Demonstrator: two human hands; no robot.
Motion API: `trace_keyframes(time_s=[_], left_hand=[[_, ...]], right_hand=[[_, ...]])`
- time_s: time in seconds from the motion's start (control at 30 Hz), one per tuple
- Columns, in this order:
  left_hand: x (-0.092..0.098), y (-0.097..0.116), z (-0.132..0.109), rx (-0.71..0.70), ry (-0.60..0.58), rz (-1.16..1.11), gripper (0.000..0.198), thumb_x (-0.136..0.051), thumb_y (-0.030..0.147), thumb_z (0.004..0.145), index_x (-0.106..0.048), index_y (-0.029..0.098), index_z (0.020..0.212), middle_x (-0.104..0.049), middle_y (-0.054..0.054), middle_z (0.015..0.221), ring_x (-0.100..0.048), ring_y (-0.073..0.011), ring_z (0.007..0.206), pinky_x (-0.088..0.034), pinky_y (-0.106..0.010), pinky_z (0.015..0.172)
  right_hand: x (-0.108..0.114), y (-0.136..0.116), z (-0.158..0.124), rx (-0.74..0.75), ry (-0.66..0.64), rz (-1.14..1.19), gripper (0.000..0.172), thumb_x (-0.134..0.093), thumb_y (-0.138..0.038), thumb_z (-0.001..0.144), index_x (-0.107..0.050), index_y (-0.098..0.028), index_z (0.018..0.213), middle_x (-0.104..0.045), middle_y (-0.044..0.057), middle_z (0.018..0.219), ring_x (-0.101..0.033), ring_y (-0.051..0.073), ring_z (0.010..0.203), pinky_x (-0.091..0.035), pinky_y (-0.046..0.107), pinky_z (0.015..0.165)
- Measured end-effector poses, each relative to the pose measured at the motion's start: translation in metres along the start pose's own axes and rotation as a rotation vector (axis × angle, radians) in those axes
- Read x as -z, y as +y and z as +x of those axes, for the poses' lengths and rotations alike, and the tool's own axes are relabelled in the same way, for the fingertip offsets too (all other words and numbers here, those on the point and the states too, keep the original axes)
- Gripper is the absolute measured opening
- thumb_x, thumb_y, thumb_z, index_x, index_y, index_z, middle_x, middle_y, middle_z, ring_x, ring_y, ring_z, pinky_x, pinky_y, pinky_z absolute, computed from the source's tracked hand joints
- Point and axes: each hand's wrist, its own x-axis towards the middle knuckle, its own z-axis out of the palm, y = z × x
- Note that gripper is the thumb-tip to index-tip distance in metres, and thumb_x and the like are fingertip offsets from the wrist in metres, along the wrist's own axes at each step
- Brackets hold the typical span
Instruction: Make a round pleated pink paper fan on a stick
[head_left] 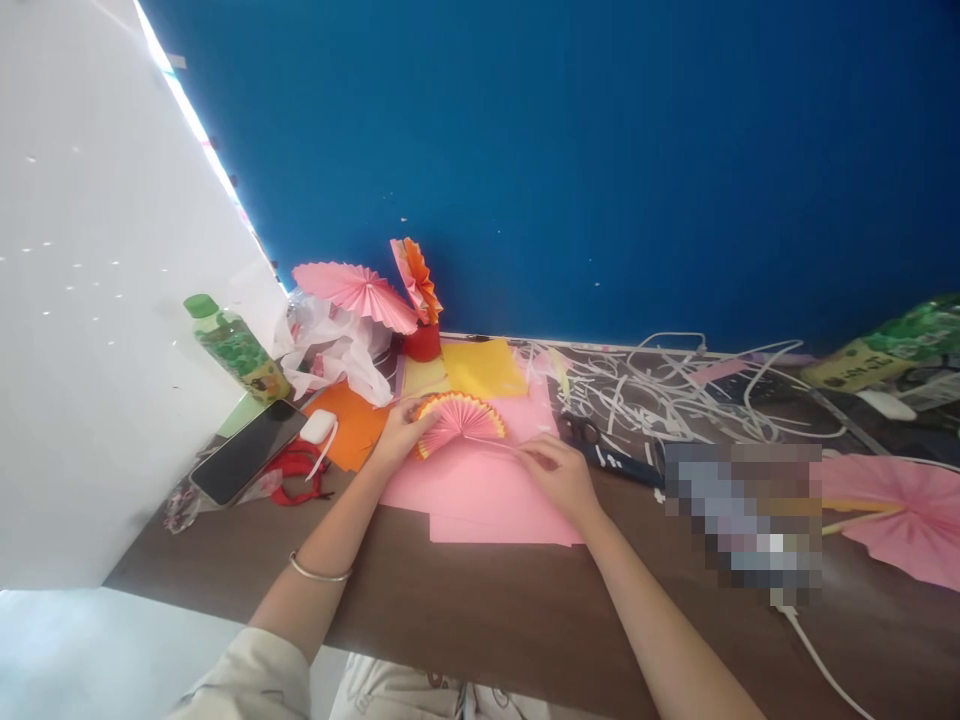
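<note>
A pleated paper fan (459, 420), pink with a yellow and orange zigzag rim, is spread in a half circle over pink paper sheets (480, 500). My left hand (401, 432) grips its left edge, fingers closed. From the fan's base a thin pale strip (486, 441) runs right to my right hand (556, 470), whose fingertips are pinched on its end. What the strip is made of is too small to tell. Beyond the fan lie yellow paper (484, 368) and, to the left, orange paper (346, 425).
Black-handled scissors (581, 430) lie right of the pink sheets, before a heap of white paper strips (660, 385). A phone (247, 453), a white earphone case (318, 427) and a green-capped bottle (236, 345) stand left. Pink pleated rosettes (349, 290) (919, 515) are behind and right.
</note>
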Motion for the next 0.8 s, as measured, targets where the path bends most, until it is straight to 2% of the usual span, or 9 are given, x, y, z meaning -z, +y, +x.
trace_keyframes(time_s=[0.17,0.43,0.6,0.8], left_hand=[[-0.0005,0.0038,-0.0004,-0.005,0.000,-0.007,0.035,-0.067,0.033,0.068,-0.064,0.014,0.097,-0.063,-0.009,0.106,-0.056,-0.0240,0.103,-0.042,-0.035,0.090],[-0.0006,0.0038,-0.0002,-0.019,-0.008,-0.020,0.034,-0.067,0.032,0.068,-0.064,0.014,0.097,-0.060,-0.010,0.112,-0.054,-0.0245,0.107,-0.039,-0.036,0.094],[-0.0004,-0.0003,-0.0006,-0.028,-0.010,-0.014,0.036,-0.068,0.034,0.068,-0.064,0.014,0.098,-0.060,-0.010,0.112,-0.054,-0.0243,0.107,-0.039,-0.036,0.095],[-0.0002,0.0056,-0.0031,-0.024,-0.033,0.032,0.038,-0.066,0.035,0.069,-0.062,0.014,0.101,-0.058,-0.011,0.115,-0.054,-0.0242,0.107,-0.040,-0.036,0.093]], right_hand=[[-0.0002,0.0013,-0.0011,-0.023,-0.001,-0.011,0.015,-0.059,-0.031,0.078,-0.064,-0.021,0.069,-0.063,0.003,0.073,-0.058,0.017,0.069,-0.044,0.028,0.063],[-0.0011,0.0008,-0.0014,-0.038,-0.003,-0.016,0.016,-0.059,-0.033,0.078,-0.064,-0.021,0.069,-0.065,0.004,0.075,-0.059,0.018,0.071,-0.044,0.028,0.065],[-0.0013,-0.0002,-0.0015,-0.064,0.009,-0.010,0.017,-0.060,-0.035,0.077,-0.065,-0.020,0.070,-0.065,0.005,0.076,-0.059,0.018,0.069,-0.045,0.028,0.063],[-0.0010,-0.0026,-0.0011,-0.052,0.021,-0.023,0.019,-0.060,-0.037,0.077,-0.066,-0.020,0.069,-0.066,0.005,0.074,-0.060,0.018,0.067,-0.046,0.028,0.059]])
